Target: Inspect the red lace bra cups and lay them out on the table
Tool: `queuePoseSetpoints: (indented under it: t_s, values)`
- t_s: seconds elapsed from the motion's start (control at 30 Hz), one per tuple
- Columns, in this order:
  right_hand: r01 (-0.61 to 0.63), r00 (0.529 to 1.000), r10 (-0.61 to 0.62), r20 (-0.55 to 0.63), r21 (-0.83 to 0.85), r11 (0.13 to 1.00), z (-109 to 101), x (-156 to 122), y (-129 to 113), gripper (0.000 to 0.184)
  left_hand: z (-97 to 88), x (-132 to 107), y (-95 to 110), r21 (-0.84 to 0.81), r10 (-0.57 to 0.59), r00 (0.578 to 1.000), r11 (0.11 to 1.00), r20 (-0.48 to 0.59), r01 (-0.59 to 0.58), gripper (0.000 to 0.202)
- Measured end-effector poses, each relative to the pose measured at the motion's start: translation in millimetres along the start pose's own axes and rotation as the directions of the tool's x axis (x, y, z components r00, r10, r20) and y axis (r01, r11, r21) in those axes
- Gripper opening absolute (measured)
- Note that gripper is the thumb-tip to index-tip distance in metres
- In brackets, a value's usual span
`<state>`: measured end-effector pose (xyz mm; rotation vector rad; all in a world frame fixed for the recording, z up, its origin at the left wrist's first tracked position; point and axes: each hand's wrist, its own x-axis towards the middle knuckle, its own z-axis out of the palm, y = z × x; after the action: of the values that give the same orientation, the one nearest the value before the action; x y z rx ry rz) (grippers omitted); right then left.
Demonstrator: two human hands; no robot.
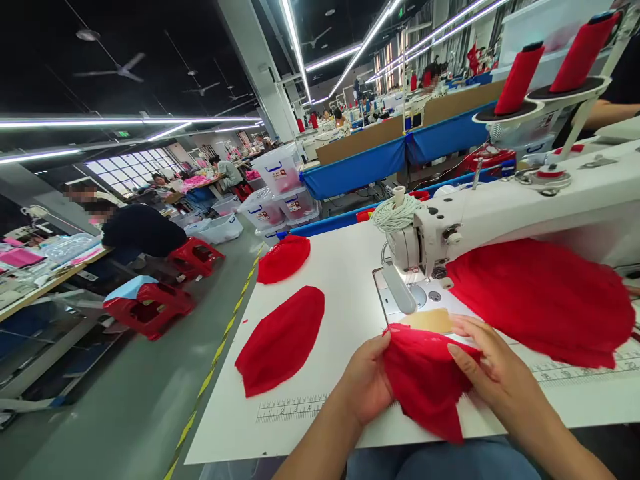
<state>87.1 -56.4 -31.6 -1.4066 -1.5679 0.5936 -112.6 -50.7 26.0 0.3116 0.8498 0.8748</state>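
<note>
Both my hands hold a piece of red fabric (425, 380) at the near edge of the white sewing table (345, 287). My left hand (367, 377) pinches its left edge, fingers closed on the cloth. My right hand (487, 363) grips its right side, fingers curled over it. The fabric's upper corner lies just in front of the white sewing machine (500, 213) and its needle plate (425, 300). A large red fabric piece (540, 300) lies under the machine arm to the right.
Two more red fabric pieces (283, 340) (284, 258) lie on the table to the left. Red thread cones (520, 79) stand on the machine. Red stools (150, 307), plastic bins (280, 170) and seated workers (137, 230) fill the aisle left.
</note>
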Motion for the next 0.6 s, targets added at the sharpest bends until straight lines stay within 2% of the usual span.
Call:
queuePoseSetpoints:
  t_s: [0.1, 0.2, 0.27, 0.33, 0.4, 0.47, 0.53, 0.57, 0.6]
  values:
    - [-0.116, 0.986, 0.11, 0.123, 0.048, 0.992, -10.4, 0.9, 6.2, 0.053, 2.2, -1.9, 2.0, -0.054, -0.018, 0.988, 0.998, 0.153, 0.026, 0.035]
    - [-0.147, 0.962, 0.114, 0.248, 0.117, 0.982, -18.8, 6.5, 0.5, 0.052, 10.4, -3.3, 3.7, -0.07, -0.021, 0.954, 0.997, 0.299, 0.044, 0.04]
    - [-0.191, 0.946, 0.133, 0.297, 0.176, 0.966, -19.8, 9.4, -3.8, 0.048, 15.2, -3.8, 4.1, -0.087, -0.018, 0.936, 0.995, 0.35, 0.052, 0.042]
    - [-0.263, 0.926, 0.162, 0.34, 0.274, 0.925, -19.0, 8.9, -7.9, 0.043, 18.5, -4.9, 1.6, -0.08, 0.016, 0.939, 0.997, 0.344, 0.012, 0.047]
    - [-0.358, 0.91, 0.208, 0.358, 0.428, 0.83, -20.8, 5.2, -12.1, 0.041, 20.7, -6.7, -4.9, -0.02, 0.071, 0.955, 0.997, 0.288, -0.068, 0.047]
    - [-0.484, 0.872, 0.303, 0.384, 0.584, 0.652, -29.3, 0.4, -14.4, 0.04, 22.7, -8.3, -14.0, 0.041, 0.087, 0.975, 0.994, 0.203, -0.098, 0.04]
    - [-0.586, 0.809, 0.391, 0.439, 0.659, 0.472, -46.2, -2.8, -11.2, 0.046, 25.1, -8.3, -22.8, 0.059, 0.054, 0.987, 0.996, 0.149, -0.063, 0.034]
    - [-0.625, 0.778, 0.409, 0.477, 0.657, 0.422, -57.2, -3.3, -6.8, 0.052, 27.0, -7.1, -26.3, 0.061, 0.034, 0.99, 0.997, 0.14, -0.043, 0.034]
    - [-0.644, 0.763, 0.414, 0.497, 0.641, 0.418, -69.4, -2.8, -0.8, 0.056, 29.8, -4.7, -28.8, 0.073, 0.022, 0.989, 0.997, 0.144, -0.033, 0.035]
